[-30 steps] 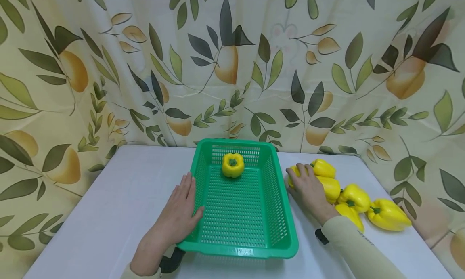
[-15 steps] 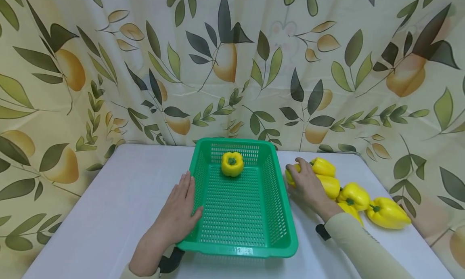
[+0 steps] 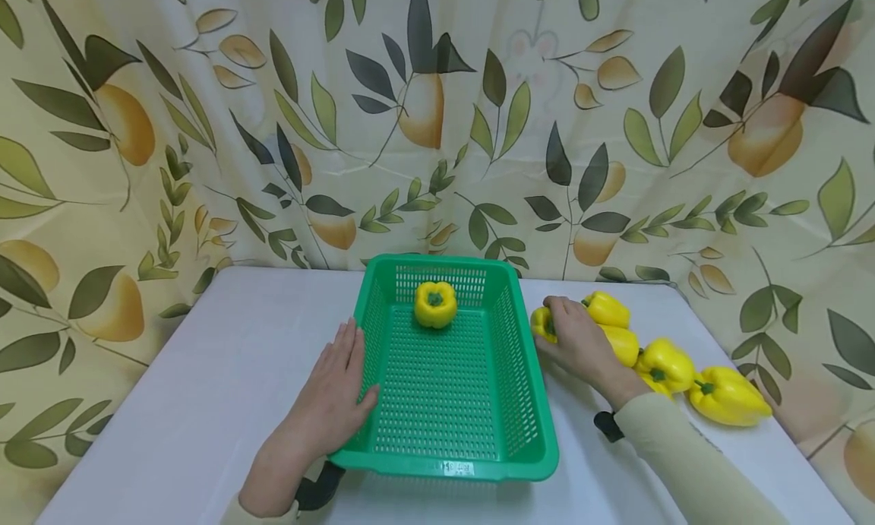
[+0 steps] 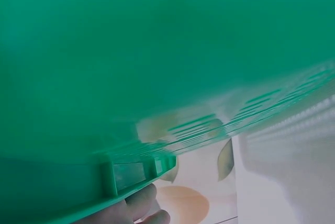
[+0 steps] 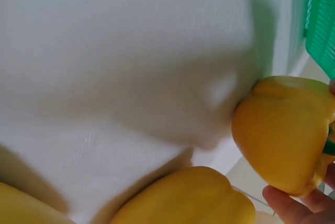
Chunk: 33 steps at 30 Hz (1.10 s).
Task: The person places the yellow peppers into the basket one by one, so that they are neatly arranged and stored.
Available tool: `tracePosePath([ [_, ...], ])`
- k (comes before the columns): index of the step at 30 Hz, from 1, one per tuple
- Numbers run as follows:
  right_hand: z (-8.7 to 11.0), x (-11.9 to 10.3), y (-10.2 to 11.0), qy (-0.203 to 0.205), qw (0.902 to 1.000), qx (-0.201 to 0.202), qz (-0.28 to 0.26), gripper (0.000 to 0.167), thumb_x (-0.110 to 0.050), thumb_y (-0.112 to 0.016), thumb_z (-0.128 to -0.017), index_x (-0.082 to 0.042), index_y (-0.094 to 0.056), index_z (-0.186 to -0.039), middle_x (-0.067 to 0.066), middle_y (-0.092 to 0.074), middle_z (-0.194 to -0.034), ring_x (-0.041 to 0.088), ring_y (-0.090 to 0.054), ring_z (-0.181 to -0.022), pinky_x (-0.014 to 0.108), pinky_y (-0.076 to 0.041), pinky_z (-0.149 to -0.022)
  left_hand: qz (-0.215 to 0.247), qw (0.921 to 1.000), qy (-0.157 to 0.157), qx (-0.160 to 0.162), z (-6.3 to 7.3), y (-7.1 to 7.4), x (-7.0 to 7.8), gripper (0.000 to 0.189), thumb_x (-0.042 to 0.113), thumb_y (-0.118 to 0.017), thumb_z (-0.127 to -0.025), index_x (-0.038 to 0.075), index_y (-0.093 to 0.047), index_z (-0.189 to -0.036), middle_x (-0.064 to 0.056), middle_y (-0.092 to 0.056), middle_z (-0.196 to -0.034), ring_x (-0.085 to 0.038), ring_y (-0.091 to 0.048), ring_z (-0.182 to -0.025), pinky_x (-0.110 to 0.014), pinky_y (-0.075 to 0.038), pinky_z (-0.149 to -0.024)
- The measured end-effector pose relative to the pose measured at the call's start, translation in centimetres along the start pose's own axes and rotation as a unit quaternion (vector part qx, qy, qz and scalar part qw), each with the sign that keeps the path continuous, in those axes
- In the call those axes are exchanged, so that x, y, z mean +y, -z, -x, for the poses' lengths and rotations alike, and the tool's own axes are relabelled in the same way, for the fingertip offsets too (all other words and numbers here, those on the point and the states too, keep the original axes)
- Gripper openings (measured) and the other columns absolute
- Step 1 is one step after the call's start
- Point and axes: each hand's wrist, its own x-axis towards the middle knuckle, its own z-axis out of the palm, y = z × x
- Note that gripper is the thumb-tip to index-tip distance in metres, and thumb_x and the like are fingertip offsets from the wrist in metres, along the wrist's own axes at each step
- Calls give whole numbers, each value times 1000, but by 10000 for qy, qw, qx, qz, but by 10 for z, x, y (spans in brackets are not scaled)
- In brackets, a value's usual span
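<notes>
A green plastic basket [image 3: 444,469] stands in the middle of the table, with one yellow bell pepper [image 3: 435,305] at its far end. My left hand [image 3: 326,403] rests along the basket's left rim, fingers straight, thumb over the edge. To the right of the basket, my right hand [image 3: 581,344] grips another yellow bell pepper [image 3: 543,324], mostly covered by the hand in the head view. In the right wrist view, fingertips [image 5: 285,203] and thumb hold that pepper [image 5: 282,130] near its green stem, and its shadow falls on the white cloth.
Several more yellow bell peppers [image 3: 728,396] lie on the table's right side, beside and behind the right forearm. One is partly hidden under the sleeve. A patterned curtain [image 3: 437,130] hangs behind the white-covered table [image 3: 205,373].
My right hand has closed round the pepper and shifted it slightly left, toward the basket. My left hand keeps its place on the rim.
</notes>
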Motion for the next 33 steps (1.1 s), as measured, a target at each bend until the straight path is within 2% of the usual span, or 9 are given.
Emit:
tracePosePath([
  [5,-2,0,3,-105,9999,-64,25,58,-20,-65,-89,7,-47,-137,28,-46,-140,45,-44,-129,61,-40,-108,26,10000,5,12,-1,0,1,81,29,-58,-97,-8,-16,-155,-22,-5,-166,-37,-7,-154,-56,-19,-122],
  [12,0,-1,9,-99,9995,-259,147,66,-19,-67,-88,5,-43,-144,27,-47,-141,44,-46,-128,60,-42,-107,65,10000,-36,36,0,0,1,80,27,-58,-96,-9,-17,-154,-23,-6,-165,-37,-6,-154,-56,-19,-122],
  [25,1,1,13,58,9997,-242,60,57,-16,-70,-85,-2,-50,-137,21,-52,-137,40,-48,-125,59,-44,-105,107,9999,-43,32,0,0,1,80,27,-59,-96,-9,-17,-154,-23,-6,-165,-37,-6,-154,-56,-19,-122],
  [33,-1,-1,25,450,9988,4,204,49,-15,-69,-84,-8,-58,-131,18,-55,-131,39,-49,-123,58,-49,-96,81,9999,-4,82,1,0,1,81,28,-59,-96,-8,-16,-155,-22,-6,-166,-37,-7,-154,-55,-18,-122],
])
